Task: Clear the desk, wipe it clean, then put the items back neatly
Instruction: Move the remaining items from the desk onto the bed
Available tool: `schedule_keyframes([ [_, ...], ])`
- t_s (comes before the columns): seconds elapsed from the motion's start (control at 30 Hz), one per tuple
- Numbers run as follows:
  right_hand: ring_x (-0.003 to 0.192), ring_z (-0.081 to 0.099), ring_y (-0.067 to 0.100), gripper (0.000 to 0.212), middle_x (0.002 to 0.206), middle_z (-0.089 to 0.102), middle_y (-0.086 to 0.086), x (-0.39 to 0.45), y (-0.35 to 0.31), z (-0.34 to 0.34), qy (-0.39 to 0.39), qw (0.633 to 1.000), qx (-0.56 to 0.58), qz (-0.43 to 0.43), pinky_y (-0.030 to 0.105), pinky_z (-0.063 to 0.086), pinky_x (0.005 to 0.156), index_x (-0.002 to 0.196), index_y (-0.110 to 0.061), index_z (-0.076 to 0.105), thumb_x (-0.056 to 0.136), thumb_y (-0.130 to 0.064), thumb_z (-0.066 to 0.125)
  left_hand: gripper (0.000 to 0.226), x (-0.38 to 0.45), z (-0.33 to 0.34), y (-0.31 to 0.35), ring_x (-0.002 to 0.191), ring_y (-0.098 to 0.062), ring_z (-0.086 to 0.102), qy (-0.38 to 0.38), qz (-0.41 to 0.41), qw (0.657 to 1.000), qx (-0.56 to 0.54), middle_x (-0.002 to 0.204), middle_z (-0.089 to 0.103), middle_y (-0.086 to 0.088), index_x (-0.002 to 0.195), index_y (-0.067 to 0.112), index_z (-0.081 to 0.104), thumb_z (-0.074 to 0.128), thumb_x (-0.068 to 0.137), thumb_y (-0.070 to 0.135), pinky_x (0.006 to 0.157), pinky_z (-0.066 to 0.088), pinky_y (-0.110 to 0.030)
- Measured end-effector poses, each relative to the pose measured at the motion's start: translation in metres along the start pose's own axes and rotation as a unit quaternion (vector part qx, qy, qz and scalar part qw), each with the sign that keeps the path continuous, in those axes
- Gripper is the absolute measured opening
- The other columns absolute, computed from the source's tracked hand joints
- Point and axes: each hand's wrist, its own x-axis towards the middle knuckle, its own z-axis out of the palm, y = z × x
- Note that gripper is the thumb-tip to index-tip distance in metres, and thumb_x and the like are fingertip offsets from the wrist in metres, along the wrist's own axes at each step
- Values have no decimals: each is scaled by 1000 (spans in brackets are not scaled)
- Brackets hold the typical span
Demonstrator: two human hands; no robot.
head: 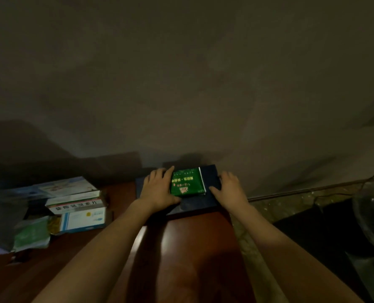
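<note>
Two hands are laid on one dark blue box at the far right corner of the desk, close against the wall. One green packet is seen lying flat on the box's lid. The left hand is pressed beside the packet's left edge with its fingers loosely spread; the right hand is set on the lid just right of the packet, fingers slightly apart and flat, nothing pinched. At the desk's far left, three medicine boxes are stacked, with one green pouch in front of them; the count beyond that cannot be told in the dimness. Bare wood is left open between the stack and the blue box and along the near edge. Past the desk's right edge the floor is seen.
</note>
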Motion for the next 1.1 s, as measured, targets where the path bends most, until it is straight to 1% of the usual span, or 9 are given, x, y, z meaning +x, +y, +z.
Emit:
schedule_keyframes([
  [0.13, 131, 35, 31, 70, 140, 37, 19, 10, -11, 15, 10, 994, 104, 33, 32, 32, 103, 140, 1, 32, 87, -27, 67, 97, 0, -5, -14, 122, -30, 34, 55, -44, 997, 16, 131, 36, -12, 150, 17, 15, 67, 76, 50, 100, 32, -35],
  [0.2, 136, 29, 33, 88, 147, 29, 19, 12, -16, 24, -5, 991, 125, 48, 36, 29, 109, 147, -1, 20, 83, -29, 72, 97, -4, -4, -23, 120, -31, 36, 65, -91, 994, -5, 130, 37, -14, 149, 16, 17, 69, 74, 50, 99, 33, -35],
  [0.27, 135, 33, 33, 94, 148, 31, 19, 16, -17, 32, -1, 984, 160, 74, 40, 33, 109, 148, -2, 17, 80, -29, 75, 99, -10, -2, -28, 121, -32, 36, 62, -135, 988, -47, 132, 36, -15, 148, 16, 18, 72, 72, 48, 100, 33, -36],
  [0.37, 120, 50, 34, 76, 135, 49, 20, 17, -18, 38, -2, 981, 156, 118, 39, 46, 94, 140, 0, 32, 82, -27, 71, 97, -17, 2, -28, 121, -34, 37, 58, -174, 979, -88, 131, 37, -16, 144, 13, 23, 77, 68, 42, 99, 35, -37],
  [0.43, 114, 54, 34, 69, 128, 54, 20, 12, -19, 37, -4, 984, 131, 124, 37, 47, 87, 135, 1, 37, 82, -29, 69, 90, -22, 5, -25, 119, -36, 39, 65, -195, 972, -111, 129, 40, -18, 135, 9, 30, 79, 66, 38, 96, 37, -38],
  [0.67, 109, 56, 36, 64, 121, 58, 20, -27, -22, 34, 9, 982, 100, 158, 39, 49, 80, 127, 2, 43, 81, -31, 72, 73, -57, 1, -16, 112, -36, 46, 86, -198, 966, -139, 120, 47, -18, 118, 6, 36, 80, 65, 30, 89, 41, -37],
  [0.83, 107, 58, 37, 65, 120, 58, 22, -74, -19, 21, 39, 975, 139, 168, 40, 52, 82, 126, 3, 43, 78, -27, 75, 73, -97, -13, -7, 112, -35, 50, 75, -202, 966, -144, 120, 49, -17, 117, 8, 36, 80, 63, 31, 89, 44, -37],
  [0.93, 105, 59, 36, 60, 117, 59, 21, -105, -16, 2, 47, 979, 120, 158, 37, 51, 77, 121, 3, 45, 79, -30, 74, 73, -122, -22, 4, 112, -34, 51, 68, -197, 969, -136, 121, 49, -16, 118, 8, 35, 79, 65, 32, 89, 44, -36],
  [1.1, 104, 59, 35, 58, 116, 59, 19, -172, -6, -23, 79, 975, 112, 177, 35, 49, 74, 117, 2, 46, 79, -32, 73, 73, -162, -39, 27, 113, -33, 51, 81, -144, 974, -157, 122, 49, -15, 120, 8, 36, 79, 66, 31, 88, 45, -33],
])
